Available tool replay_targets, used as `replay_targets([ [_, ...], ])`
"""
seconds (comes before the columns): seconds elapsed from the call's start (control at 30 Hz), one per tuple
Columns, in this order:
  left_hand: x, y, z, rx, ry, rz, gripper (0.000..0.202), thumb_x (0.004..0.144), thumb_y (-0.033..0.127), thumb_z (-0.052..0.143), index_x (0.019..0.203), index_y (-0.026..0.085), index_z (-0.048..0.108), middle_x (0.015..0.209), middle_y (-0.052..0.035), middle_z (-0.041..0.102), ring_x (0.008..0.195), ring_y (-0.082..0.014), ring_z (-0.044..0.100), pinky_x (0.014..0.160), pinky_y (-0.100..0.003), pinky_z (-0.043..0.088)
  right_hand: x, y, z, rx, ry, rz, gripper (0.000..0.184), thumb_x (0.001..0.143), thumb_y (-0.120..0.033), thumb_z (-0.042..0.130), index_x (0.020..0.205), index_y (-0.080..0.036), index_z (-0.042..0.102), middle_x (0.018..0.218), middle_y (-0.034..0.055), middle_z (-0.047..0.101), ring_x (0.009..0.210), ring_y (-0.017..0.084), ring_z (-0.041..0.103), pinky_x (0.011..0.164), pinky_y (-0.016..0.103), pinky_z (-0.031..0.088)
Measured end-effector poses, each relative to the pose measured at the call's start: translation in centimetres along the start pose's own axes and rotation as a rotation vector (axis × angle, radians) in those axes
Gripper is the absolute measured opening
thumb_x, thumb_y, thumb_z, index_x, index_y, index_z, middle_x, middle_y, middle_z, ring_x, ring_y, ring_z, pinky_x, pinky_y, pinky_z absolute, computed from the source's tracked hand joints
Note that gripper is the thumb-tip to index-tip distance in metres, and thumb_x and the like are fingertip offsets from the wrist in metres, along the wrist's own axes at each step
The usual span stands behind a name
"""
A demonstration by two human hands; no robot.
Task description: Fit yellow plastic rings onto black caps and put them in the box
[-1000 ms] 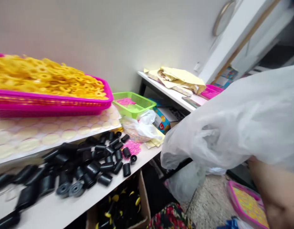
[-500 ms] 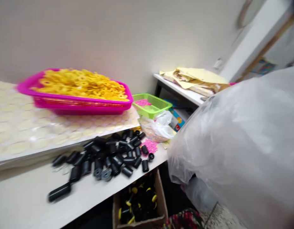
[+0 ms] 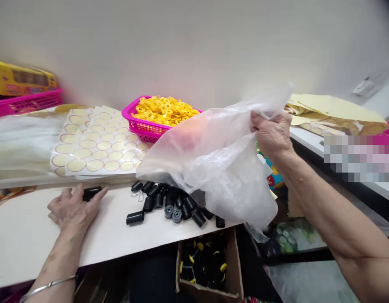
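My right hand (image 3: 273, 129) is closed on the top edge of a translucent plastic bag (image 3: 235, 176), lifting it over the right end of the white table. The bag hangs loose and covers part of a pile of black plastic cylinders (image 3: 159, 200). Palm down on the table at the left, my left hand (image 3: 73, 208) has a single black plastic cylinder (image 3: 92, 192) between thumb and index finger. Another black cylinder (image 3: 135, 217) lies apart, between that hand and the pile. A bent wire piece (image 3: 137, 196) is beside the pile.
A pink basket (image 3: 147, 128) of yellow plastic pieces stands on a raised ledge beside sheets of oval stickers (image 3: 98, 147). Below the table edge, a cardboard box (image 3: 210, 290) holds black and yellow parts. Yellow paper sheets (image 3: 333, 107) lie on the right-hand shelf.
Both hands have come into view. The bag has shifted left, now over the cylinder pile and in front of the basket. The view has turned left, showing a toy bus box in another pink basket.
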State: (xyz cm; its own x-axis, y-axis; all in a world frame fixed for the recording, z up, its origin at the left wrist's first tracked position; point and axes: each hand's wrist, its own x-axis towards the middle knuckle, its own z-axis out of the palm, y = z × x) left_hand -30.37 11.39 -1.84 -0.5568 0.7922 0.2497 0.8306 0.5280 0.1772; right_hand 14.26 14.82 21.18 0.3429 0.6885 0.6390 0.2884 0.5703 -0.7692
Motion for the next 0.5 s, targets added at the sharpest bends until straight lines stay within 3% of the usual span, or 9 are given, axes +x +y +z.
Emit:
replay_targets([
  [0.1, -0.4, -0.2, -0.4, -0.169, 0.236, -0.045, 0.065, 0.068, 0.074, 0.033, 0.101, 0.022, 0.054, 0.12, -0.0054, 0.053, 0.109, -0.0262, 0.038, 0.085, -0.039, 0.033, 1.3, 0.5, -0.7, 0.088, -0.014, 0.025, 0.018, 0.064, -0.026, 0.07, 0.064, -0.018, 0.054, 0.061, -0.0039, 0.054, 0.044, 0.006, 0.042, 0.034, 0.019, 0.03],
  [0.17, -1.8, 1.0, -1.3, -0.373, 0.39, -0.038, 0.059, 0.064, 0.071, 0.045, 0.087, 0.019, 0.059, 0.104, -0.005, 0.062, 0.102, -0.0243, 0.046, 0.088, -0.04, 0.033, 1.9, 0.8, -1.0, 0.103, -0.036, 0.023, 0.019, 0.064, -0.03, 0.07, 0.068, -0.018, 0.056, 0.065, -0.0031, 0.057, 0.047, 0.007, 0.046, 0.034, 0.018, 0.032],
  [0.2, -3.1, 2.2, -2.1, -0.512, 0.408, -0.018, 0.055, 0.062, 0.069, 0.051, 0.08, 0.018, 0.06, 0.095, -0.0044, 0.064, 0.095, -0.0225, 0.05, 0.089, -0.039, 0.033, 2.1, 1.0, -0.9, 0.104, -0.042, 0.016, 0.02, 0.065, -0.032, 0.07, 0.069, -0.018, 0.057, 0.066, -0.0028, 0.058, 0.048, 0.007, 0.048, 0.034, 0.018, 0.034],
  [0.23, -4.8, 3.7, -2.9, -0.69, 0.349, -0.003, 0.05, 0.063, 0.065, 0.053, 0.074, 0.017, 0.061, 0.085, -0.0037, 0.065, 0.088, -0.0208, 0.053, 0.087, -0.038, 0.036, 2.2, 1.1, -0.8, 0.106, -0.042, 0.005, 0.021, 0.065, -0.034, 0.069, 0.07, -0.018, 0.057, 0.066, -0.0025, 0.058, 0.049, 0.008, 0.049, 0.034, 0.018, 0.035],
  [0.27, -6.7, 5.6, -3.9, -0.896, 0.235, 0.013, 0.048, 0.065, 0.063, 0.054, 0.072, 0.017, 0.063, 0.079, -0.004, 0.065, 0.082, -0.0199, 0.055, 0.082, -0.035, 0.04, 2.1, 1.1, -0.6, 0.105, -0.044, -0.009, 0.021, 0.066, -0.036, 0.069, 0.07, -0.018, 0.058, 0.066, -0.0024, 0.058, 0.05, 0.008, 0.051, 0.035, 0.018, 0.036],
  [0.3, -8.8, 7.8, -4.9, -1.106, 0.009, 0.06, 0.046, 0.064, 0.061, 0.057, 0.073, 0.016, 0.064, 0.077, -0.0046, 0.066, 0.077, -0.0196, 0.057, 0.076, -0.033, 0.043, 2.0, 1.0, -0.3, 0.1, -0.052, -0.023, 0.022, 0.066, -0.037, 0.068, 0.069, -0.018, 0.058, 0.065, -0.0023, 0.058, 0.051, 0.009, 0.051, 0.036, 0.019, 0.038],
  [0.37, -12.7, 12.4, -7.0, -1.423, -0.548, 0.161, 0.048, 0.06, 0.055, 0.065, 0.086, 0.014, 0.066, 0.083, -0.007, 0.068, 0.076, -0.0211, 0.059, 0.07, -0.031, 0.046, 1.6, 0.4, 0.6, 0.079, -0.083, -0.054, 0.022, 0.067, -0.04, 0.067, 0.066, -0.019, 0.058, 0.062, -0.0022, 0.056, 0.052, 0.01, 0.052, 0.039, 0.021, 0.04],
  [0.43, -15.6, 16.5, -8.6, -1.654, -0.81, 0.183, 0.052, 0.058, 0.047, 0.071, 0.097, 0.013, 0.064, 0.091, -0.0087, 0.067, 0.085, -0.0223, 0.06, 0.073, -0.029, 0.046, 1.1, -0.8, 1.6, 0.046, -0.147, -0.085, 0.024, 0.07, -0.043, 0.064, 0.066, -0.02, 0.058, 0.062, -0.0019, 0.056, 0.056, 0.011, 0.053, 0.045, 0.023, 0.044],
  [0.5, -16.9, 19.4, -9.8, -1.804, -0.929, 0.134, 0.055, 0.057, 0.042, 0.073, 0.102, 0.012, 0.062, 0.091, -0.0091, 0.067, 0.085, -0.022, 0.061, 0.074, -0.029, 0.047, 0.6, -2.2, 2.3, -0.004, -0.277, -0.138, 0.027, 0.072, -0.046, 0.061, 0.069, -0.02, 0.059, 0.067, -0.0009, 0.057, 0.064, 0.013, 0.056, 0.053, 0.026, 0.048],
])
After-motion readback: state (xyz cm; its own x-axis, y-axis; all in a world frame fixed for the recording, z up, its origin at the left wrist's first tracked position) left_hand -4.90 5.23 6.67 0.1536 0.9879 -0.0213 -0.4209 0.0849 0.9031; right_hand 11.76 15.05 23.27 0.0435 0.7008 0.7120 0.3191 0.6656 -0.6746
